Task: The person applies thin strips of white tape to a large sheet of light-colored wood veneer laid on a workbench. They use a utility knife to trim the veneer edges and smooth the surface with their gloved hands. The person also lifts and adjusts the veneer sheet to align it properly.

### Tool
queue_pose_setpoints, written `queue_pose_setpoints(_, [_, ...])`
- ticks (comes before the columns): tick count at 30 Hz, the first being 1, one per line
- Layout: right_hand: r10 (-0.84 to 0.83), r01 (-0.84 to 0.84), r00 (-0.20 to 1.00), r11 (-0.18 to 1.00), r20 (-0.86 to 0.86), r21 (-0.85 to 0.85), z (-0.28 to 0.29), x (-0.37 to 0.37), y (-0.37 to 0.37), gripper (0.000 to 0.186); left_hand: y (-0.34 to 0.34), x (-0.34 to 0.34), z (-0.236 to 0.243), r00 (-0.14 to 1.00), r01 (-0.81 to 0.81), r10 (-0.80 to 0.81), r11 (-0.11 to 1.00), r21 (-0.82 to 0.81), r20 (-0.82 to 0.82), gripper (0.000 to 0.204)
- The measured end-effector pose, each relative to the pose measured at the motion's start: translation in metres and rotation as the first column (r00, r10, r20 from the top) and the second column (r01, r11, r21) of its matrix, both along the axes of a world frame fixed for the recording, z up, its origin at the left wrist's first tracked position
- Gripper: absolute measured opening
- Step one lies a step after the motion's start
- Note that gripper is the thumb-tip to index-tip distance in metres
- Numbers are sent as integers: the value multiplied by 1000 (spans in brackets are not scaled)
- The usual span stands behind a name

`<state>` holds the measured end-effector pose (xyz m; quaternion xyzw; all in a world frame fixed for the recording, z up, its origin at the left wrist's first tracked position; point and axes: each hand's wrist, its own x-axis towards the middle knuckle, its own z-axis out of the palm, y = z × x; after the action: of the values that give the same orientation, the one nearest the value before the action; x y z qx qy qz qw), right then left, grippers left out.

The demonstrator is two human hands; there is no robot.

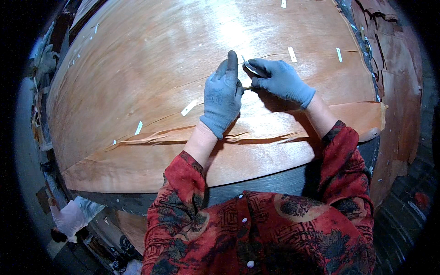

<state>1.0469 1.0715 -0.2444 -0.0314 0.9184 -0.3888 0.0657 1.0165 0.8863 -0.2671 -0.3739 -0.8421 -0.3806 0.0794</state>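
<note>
A large sheet of reddish-brown wood veneer (119, 91) spreads under my hands, with a long split and curled, torn slivers (156, 136) along its near part. Both hands wear grey-blue gloves with dark fingertips. My left hand (223, 94) is above the sheet, its back showing and one finger pointing up. Its thumb side meets a thin dark piece (247, 88) between the hands, whose kind I cannot make out. My right hand (277, 80) closes thumb and fingers by a small pale strip (245, 60), which looks like tape.
Short white tape pieces (189, 108) dot the veneer, several along the cracks. The sheet's near edge overhangs a dark table edge (261, 181). More brown veneer sheets (398, 101) lie at the right. At the lower left is another person (71, 220) in a light top.
</note>
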Motion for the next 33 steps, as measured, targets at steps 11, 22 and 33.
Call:
queue_pose_setpoints(11, [-243,251,962,620,122,-743,6,14,20,34,2,-1,0,1000,-29,29,999,-44,7,85])
queue_pose_setpoints(22, [-158,491,869,164,468,-856,55,72,12,27,0,-1,-5,997,-66,68,997,-39,44,78])
queue_pose_setpoints(33, [-305,658,708,-43,637,-752,3,75,-26,34,1,-4,5,997,-75,77,993,-95,17,63])
